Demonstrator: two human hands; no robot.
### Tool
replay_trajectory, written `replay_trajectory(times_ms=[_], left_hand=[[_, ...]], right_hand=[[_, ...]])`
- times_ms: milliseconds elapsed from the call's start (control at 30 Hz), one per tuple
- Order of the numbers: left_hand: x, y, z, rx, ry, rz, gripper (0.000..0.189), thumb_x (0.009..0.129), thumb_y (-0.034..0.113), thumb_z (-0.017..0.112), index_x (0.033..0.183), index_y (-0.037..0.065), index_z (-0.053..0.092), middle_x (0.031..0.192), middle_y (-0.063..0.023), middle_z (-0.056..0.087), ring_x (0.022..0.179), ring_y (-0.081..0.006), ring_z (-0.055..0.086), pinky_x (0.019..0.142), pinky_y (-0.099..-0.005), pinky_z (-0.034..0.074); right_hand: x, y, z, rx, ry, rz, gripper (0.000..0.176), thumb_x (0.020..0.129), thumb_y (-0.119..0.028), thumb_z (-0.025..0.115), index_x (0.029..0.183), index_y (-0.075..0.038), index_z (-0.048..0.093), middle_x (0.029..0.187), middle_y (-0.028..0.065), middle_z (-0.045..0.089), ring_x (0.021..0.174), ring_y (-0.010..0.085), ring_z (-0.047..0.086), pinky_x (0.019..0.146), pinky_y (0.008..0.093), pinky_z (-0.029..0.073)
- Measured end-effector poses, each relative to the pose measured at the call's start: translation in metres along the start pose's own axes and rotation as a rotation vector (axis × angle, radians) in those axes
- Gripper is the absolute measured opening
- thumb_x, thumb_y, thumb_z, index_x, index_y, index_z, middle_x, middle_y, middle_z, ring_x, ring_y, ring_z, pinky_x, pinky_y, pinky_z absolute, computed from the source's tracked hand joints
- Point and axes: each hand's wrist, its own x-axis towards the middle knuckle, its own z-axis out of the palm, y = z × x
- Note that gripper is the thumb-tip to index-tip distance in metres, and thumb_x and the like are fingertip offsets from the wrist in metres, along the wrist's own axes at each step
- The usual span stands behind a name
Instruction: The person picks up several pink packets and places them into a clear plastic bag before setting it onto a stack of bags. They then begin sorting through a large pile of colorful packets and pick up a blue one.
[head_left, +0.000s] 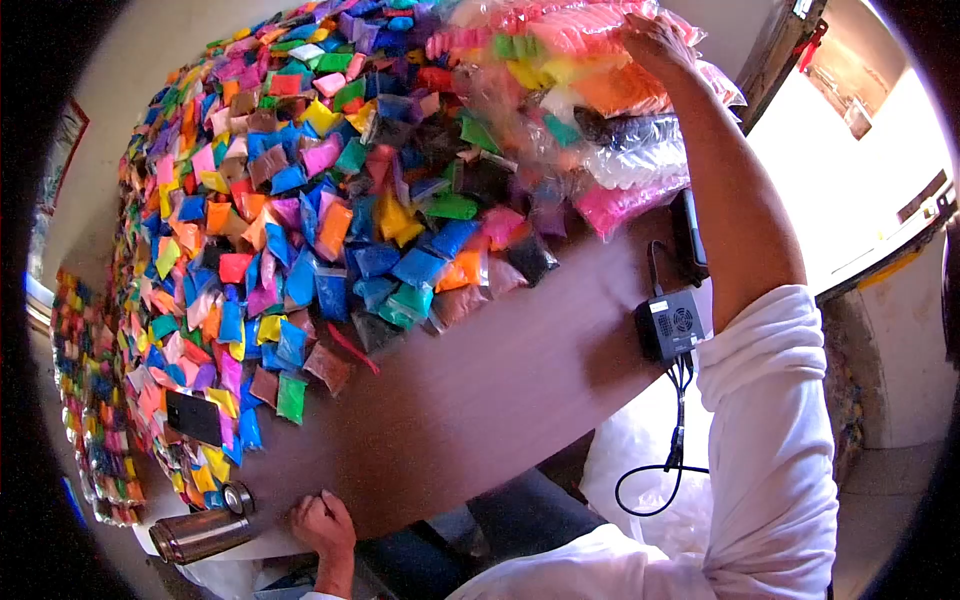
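My right hand [660,45] is stretched to the far end of the table, its fingers closed on the edge of a clear plastic bag [590,35] of pink packets. Under and beside that bag lie more clear bags with orange, black, white and magenta packets [640,160]. Packets left of the hand look smeared by motion. Near the front table edge my left hand [325,522] rests with its fingers curled in, and nothing shows in it. A large heap of small coloured packets [300,190] covers much of the table [470,370].
A steel flask [200,537] lies on its side by the left hand, with a round steel lid [238,497] beside it. A dark phone [193,417] lies on the packets. At the right edge sits a black box with a fan [672,325] and cables. A red strip [352,348] lies beside the heap.
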Motion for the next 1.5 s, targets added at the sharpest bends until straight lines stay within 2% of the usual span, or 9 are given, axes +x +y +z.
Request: replay_trajectory(times_ms=[167, 233, 267, 500, 600, 767, 833, 1033, 1500], left_hand=[[-0.004, -0.005, 0.001, -0.038, -0.045, -0.043, 0.035, 0.084, 0.013, 0.056, 0.052, 0.003, 0.046, 0.058, -0.0158, 0.048, 0.055, -0.0381, 0.049, 0.054, -0.0492, 0.035], [-0.002, -0.005, 0.0, -0.026, -0.032, -0.037, 0.035, 0.084, 0.013, 0.056, 0.052, 0.003, 0.045, 0.058, -0.016, 0.048, 0.055, -0.0383, 0.049, 0.054, -0.0491, 0.035], [0.001, -0.002, -0.001, -0.044, -0.015, -0.014, 0.034, 0.084, 0.013, 0.056, 0.053, 0.003, 0.046, 0.058, -0.016, 0.048, 0.055, -0.0382, 0.049, 0.053, -0.0487, 0.035], [-0.001, -0.007, 0.001, 0.006, -0.019, -0.023, 0.03, 0.08, 0.014, 0.058, 0.053, 0.004, 0.051, 0.059, -0.0147, 0.053, 0.053, -0.0381, 0.051, 0.052, -0.0482, 0.037], [0.001, -0.003, -0.002, -0.003, -0.009, -0.037, 0.03, 0.08, 0.015, 0.059, 0.053, 0.003, 0.053, 0.06, -0.0143, 0.055, 0.055, -0.0385, 0.053, 0.053, -0.0487, 0.04], [0.005, 0.002, -0.006, -0.023, 0.027, -0.065, 0.032, 0.081, 0.017, 0.06, 0.053, 0.003, 0.054, 0.058, -0.014, 0.055, 0.053, -0.0374, 0.055, 0.053, -0.0473, 0.041], [0.003, -0.003, -0.003, -0.022, 0.06, -0.006, 0.033, 0.081, 0.017, 0.06, 0.052, 0.004, 0.055, 0.056, -0.0136, 0.054, 0.051, -0.0373, 0.054, 0.052, -0.0468, 0.041], [0.002, 0.0, -0.007, -0.047, 0.062, -0.047, 0.031, 0.08, 0.017, 0.061, 0.052, 0.006, 0.056, 0.055, -0.0116, 0.055, 0.049, -0.035, 0.053, 0.051, -0.0455, 0.04], [0.009, 0.01, -0.022, -0.108, 0.266, -0.039, 0.03, 0.078, 0.019, 0.064, 0.051, 0.01, 0.056, 0.054, -0.0088, 0.056, 0.051, -0.0332, 0.056, 0.052, -0.0441, 0.043]], right_hand=[[0.052, 0.023, 0.012, -0.09, -0.17, -0.084, 0.048, 0.086, -0.041, 0.048, 0.13, -0.022, 0.057, 0.139, 0.0133, 0.05, 0.129, 0.032, 0.045, 0.108, 0.0536, 0.033], [0.047, 0.021, 0.017, 0.095, 0.28, 0.148, 0.042, 0.088, -0.045, 0.051, 0.111, -0.014, 0.069, 0.096, 0.0152, 0.069, 0.093, 0.0316, 0.066, 0.084, 0.0456, 0.05], [-0.028, -0.042, 0.025, 0.207, 0.032, -0.062, 0.053, 0.076, -0.033, 0.067, 0.126, -0.014, 0.061, 0.138, 0.0199, 0.046, 0.129, 0.0308, 0.044, 0.104, 0.0437, 0.039], [0.022, -0.006, 0.07, 0.051, 0.533, 0.096, 0.036, 0.088, -0.028, 0.049, 0.116, -0.013, 0.066, 0.131, 0.0221, 0.053, 0.127, 0.0355, 0.046, 0.106, 0.0453, 0.035], [-0.153, -0.139, -0.033, 1.087, 0.594, 0.11, 0.024, 0.089, -0.024, 0.054, 0.101, -0.007, 0.067, 0.1, 0.0132, 0.058, 0.096, 0.0229, 0.052, 0.081, 0.0353, 0.039], [-0.302, -0.202, -0.064, 1.459, 0.293, -0.09, 0.019, 0.086, -0.013, 0.067, 0.074, 0.001, 0.062, 0.061, -0.0037, 0.054, 0.062, 0.0029, 0.049, 0.052, 0.0209, 0.034], [-0.345, -0.206, -0.096, 1.493, 0.11, -0.04, 0.015, 0.082, -0.01, 0.069, 0.074, 0.0, 0.061, 0.069, -0.0014, 0.06, 0.065, 0.006, 0.053, 0.056, 0.0223, 0.04], [-0.383, -0.193, -0.194, 1.774, 0.707, -0.446, 0.024, 0.085, -0.026, 0.061, 0.089, -0.003, 0.055, 0.102, 0.0125, 0.06, 0.085, 0.017, 0.055, 0.061, 0.025, 0.045], [-0.409, -0.2, -0.293, 1.627, 0.964, -1.087, 0.019, 0.087, -0.022, 0.058, 0.085, -0.004, 0.055, 0.095, 0.0116, 0.059, 0.081, 0.0177, 0.054, 0.062, 0.0271, 0.045]])
